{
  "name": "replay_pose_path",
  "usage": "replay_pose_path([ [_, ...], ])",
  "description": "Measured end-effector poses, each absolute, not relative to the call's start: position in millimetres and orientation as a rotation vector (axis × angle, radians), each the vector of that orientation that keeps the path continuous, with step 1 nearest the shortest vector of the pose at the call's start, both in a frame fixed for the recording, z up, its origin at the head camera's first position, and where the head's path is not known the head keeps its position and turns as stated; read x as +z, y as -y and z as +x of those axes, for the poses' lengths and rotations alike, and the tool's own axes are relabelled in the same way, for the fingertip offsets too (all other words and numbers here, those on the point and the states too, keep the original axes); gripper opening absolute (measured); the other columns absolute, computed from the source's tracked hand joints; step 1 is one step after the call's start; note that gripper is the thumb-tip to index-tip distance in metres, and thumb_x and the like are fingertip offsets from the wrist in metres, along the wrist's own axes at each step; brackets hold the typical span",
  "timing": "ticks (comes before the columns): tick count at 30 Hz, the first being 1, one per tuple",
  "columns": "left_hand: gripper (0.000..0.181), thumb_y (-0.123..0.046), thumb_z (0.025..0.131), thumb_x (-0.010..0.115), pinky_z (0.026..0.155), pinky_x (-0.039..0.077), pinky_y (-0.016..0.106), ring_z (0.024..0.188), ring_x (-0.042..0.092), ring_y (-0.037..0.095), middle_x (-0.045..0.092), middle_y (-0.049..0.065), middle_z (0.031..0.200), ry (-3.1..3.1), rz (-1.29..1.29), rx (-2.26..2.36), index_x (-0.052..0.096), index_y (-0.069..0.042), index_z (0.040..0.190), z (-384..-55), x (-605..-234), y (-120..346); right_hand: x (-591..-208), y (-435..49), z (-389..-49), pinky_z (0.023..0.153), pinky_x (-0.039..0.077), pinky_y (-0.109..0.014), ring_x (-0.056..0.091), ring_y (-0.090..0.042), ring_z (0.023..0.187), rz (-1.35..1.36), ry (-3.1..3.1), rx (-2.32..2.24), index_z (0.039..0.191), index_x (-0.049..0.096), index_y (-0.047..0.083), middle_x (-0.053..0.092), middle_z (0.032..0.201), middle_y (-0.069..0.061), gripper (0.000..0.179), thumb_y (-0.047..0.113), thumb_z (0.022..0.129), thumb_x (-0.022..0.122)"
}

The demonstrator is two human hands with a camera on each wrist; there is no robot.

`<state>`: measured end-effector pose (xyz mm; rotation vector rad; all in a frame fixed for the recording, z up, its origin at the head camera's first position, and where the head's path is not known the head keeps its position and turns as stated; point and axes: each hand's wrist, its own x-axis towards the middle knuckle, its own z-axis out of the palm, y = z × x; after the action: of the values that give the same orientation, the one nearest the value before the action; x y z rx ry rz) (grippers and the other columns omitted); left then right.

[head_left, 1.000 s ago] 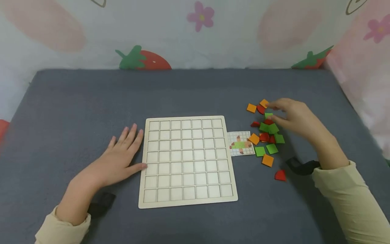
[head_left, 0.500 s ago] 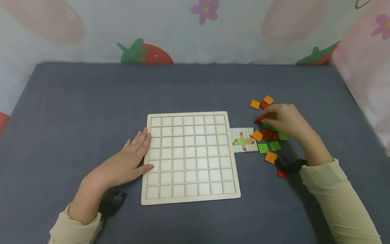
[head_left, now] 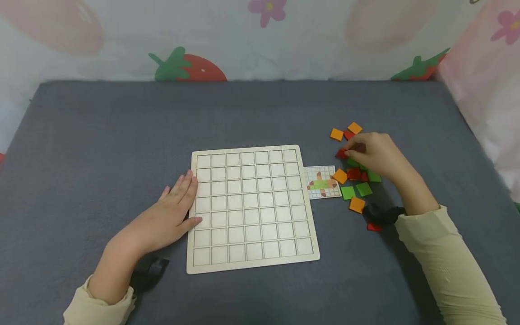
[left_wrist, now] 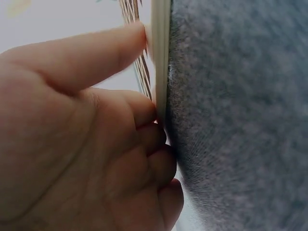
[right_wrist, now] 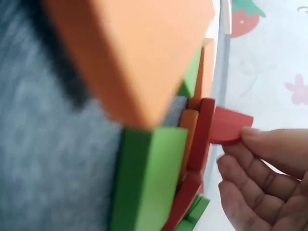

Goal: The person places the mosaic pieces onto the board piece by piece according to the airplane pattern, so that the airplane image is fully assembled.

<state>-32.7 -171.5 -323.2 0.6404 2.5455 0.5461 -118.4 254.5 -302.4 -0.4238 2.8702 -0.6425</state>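
Note:
My left hand [head_left: 162, 221] rests at the left edge of a pale wooden grid board [head_left: 252, 268], its thumb and fingertips touching the rim. The fingers are extended; in the left wrist view the thumb [left_wrist: 96, 55] lies against the board's edge [left_wrist: 161, 53]. Over a loose pile of tiles, my right hand [head_left: 379, 155] pinches a red quarter-round tile [head_left: 341, 154] between thumb and fingers. The right wrist view shows this red tile [right_wrist: 231, 126] raised at the thumb tip, beside other red, green and orange tiles. The palm hides part of the pile in the head view.
A small pattern card [head_left: 322, 195] lies at the board's right side, printed with a coloured grid figure. Orange tiles [head_left: 357, 205], green tiles [head_left: 348, 192] and red tiles [head_left: 353, 174] are scattered beyond it. A patterned cloth [head_left: 308, 40] hangs behind the grey table [head_left: 122, 113].
My left hand has shifted right, its fingers coming onto the board's edge. My right hand has reached into the pile and taken hold of a red tile.

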Motion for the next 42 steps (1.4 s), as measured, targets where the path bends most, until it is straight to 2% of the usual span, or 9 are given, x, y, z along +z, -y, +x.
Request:
replay_pose_path([
  [6,0.074,-0.028,0.1,0.047,0.111,0.004,0.055,0.142,-0.008,0.034,-0.012,0.018,0.155,-2.506,0.646,0.606,0.0,0.003,0.149,-33.4,-325.4,174.3,-295.1,-244.7,-114.5,0.061,0.046,-0.031,0.06,-0.023,0.073,-0.402,-2.843,-0.806,0.097,0.069,0.0,0.068,0.089,-0.012,0.015,0.013,0.092,0.063],
  [10,0.074,-0.027,0.1,0.046,0.111,0.004,0.055,0.142,-0.009,0.034,-0.012,0.018,0.155,-2.509,0.655,0.597,-0.001,0.003,0.149,-35.4,-325.8,173.2,-287.4,-229.6,-112.1,0.061,0.045,-0.025,0.06,-0.024,0.077,-0.339,-2.784,-0.961,0.099,0.07,0.002,0.068,0.091,-0.009,0.015,0.014,0.091,0.064],
  [15,0.074,-0.027,0.1,0.046,0.11,0.004,0.057,0.142,-0.008,0.034,-0.012,0.019,0.155,-2.514,0.665,0.587,-0.001,0.004,0.149,-38.4,-325.0,170.9,-285.0,-202.7,-114.1,0.071,0.049,-0.03,0.061,-0.022,0.086,-0.313,-2.609,-1.118,0.102,0.069,0.0,0.067,0.097,-0.011,0.019,0.016,0.092,0.063],
  [18,0.074,-0.027,0.1,0.046,0.11,0.005,0.057,0.142,-0.008,0.034,-0.012,0.019,0.155,-2.515,0.667,0.586,0.0,0.005,0.148,-39.4,-324.2,169.0,-292.3,-185.4,-118.4,0.075,0.05,-0.034,0.062,-0.023,0.086,-0.312,-2.505,-1.191,0.1,0.069,0.0,0.067,0.097,-0.011,0.018,0.014,0.091,0.063],
  [25,0.073,-0.027,0.101,0.045,0.11,0.006,0.056,0.142,-0.008,0.033,-0.011,0.019,0.155,-2.516,0.66,0.569,0.0,0.004,0.149,-40.2,-324.6,164.8,-306.9,-147.9,-129.9,0.072,0.052,-0.032,0.064,-0.022,0.079,-0.329,-2.364,-1.24,0.098,0.07,0.0,0.07,0.089,-0.009,0.013,0.01,0.09,0.064],
  [31,0.073,-0.026,0.1,0.046,0.11,0.006,0.056,0.142,-0.006,0.034,-0.009,0.02,0.155,-2.528,0.658,0.563,0.002,0.005,0.148,-41.0,-325.1,162.2,-309.1,-122.0,-136.4,0.07,0.054,-0.029,0.066,-0.018,0.078,-0.294,-2.316,-1.223,0.097,0.07,0.0,0.07,0.092,-0.009,0.012,0.006,0.09,0.063],
  [42,0.072,-0.025,0.1,0.047,0.11,0.007,0.057,0.142,-0.004,0.036,-0.007,0.022,0.155,-2.534,0.661,0.58,0.004,0.008,0.148,-40.0,-324.2,160.0,-310.5,-103.9,-142.4,0.061,0.05,-0.026,0.063,-0.017,0.068,-0.282,-2.367,-1.078,0.09,0.072,0.003,0.07,0.08,-0.007,0.008,0.008,0.088,0.066],
])
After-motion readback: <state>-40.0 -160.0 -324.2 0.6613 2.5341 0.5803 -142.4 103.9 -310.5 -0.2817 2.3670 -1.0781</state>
